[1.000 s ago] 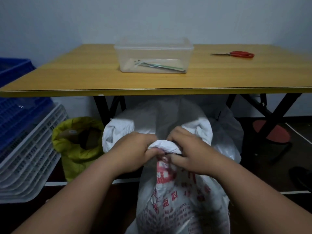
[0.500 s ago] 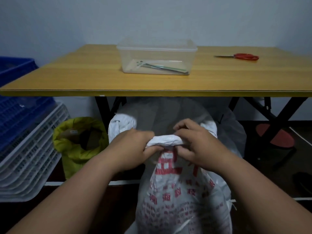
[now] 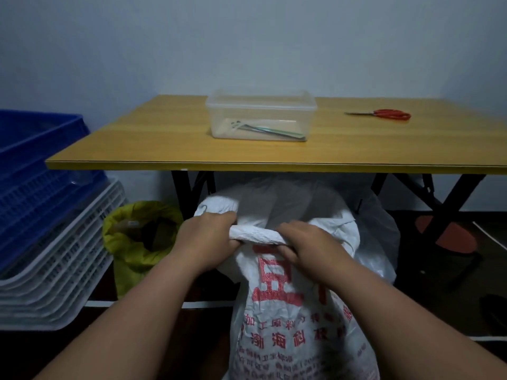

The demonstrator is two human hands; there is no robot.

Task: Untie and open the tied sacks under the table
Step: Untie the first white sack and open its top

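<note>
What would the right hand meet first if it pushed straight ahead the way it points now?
Probably the grey sack standing behind the white printed sack whose rolled rim the right hand grips; depth is unclear.

Lower centre of frame: white woven sack [image 3: 296, 319] with red printed characters, standing on the floor in front of the table. Left hand [image 3: 208, 239] and right hand [image 3: 310, 245] both grip the sack's rolled top edge [image 3: 256, 235], fingers curled round it. Behind, more pale sacks [image 3: 378, 231] under the wooden table [image 3: 170, 141]. On the tabletop: clear plastic box [image 3: 260, 116] (thin tools inside), red-handled scissors [image 3: 384, 114] upper right. Left: yellow-green bag [image 3: 131, 259], stacked blue and white crates [image 3: 46, 215].
</note>
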